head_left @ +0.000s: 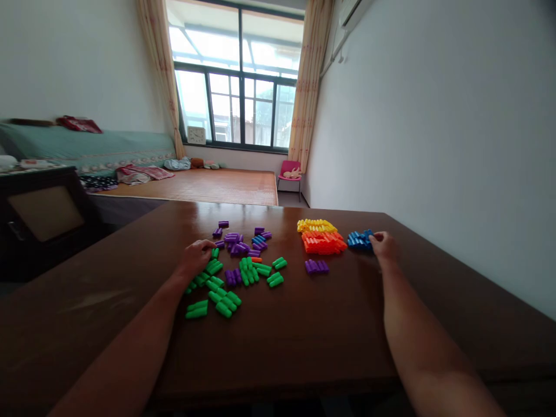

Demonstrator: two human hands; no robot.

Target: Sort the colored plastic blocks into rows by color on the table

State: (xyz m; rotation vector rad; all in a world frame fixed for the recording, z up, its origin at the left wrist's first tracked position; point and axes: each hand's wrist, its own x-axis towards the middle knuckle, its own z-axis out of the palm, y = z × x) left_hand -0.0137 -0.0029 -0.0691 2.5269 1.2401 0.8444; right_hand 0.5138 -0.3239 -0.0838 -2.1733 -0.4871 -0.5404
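My right hand pinches a small blue plastic building block at the right end of a group of blue blocks. On the left, my left hand has its fingers bent together beside a green block; what they grip, if anything, is hidden. Loose green blocks and purple blocks lie scattered near that hand. Between my hands are an orange stack of blocks, yellow blocks behind it and a short purple row in front.
Everything lies on a glossy dark brown table. A few blue blocks and one orange block sit among the scattered purple and green ones. Beyond the table are a bed, a dark cabinet and a pink chair.
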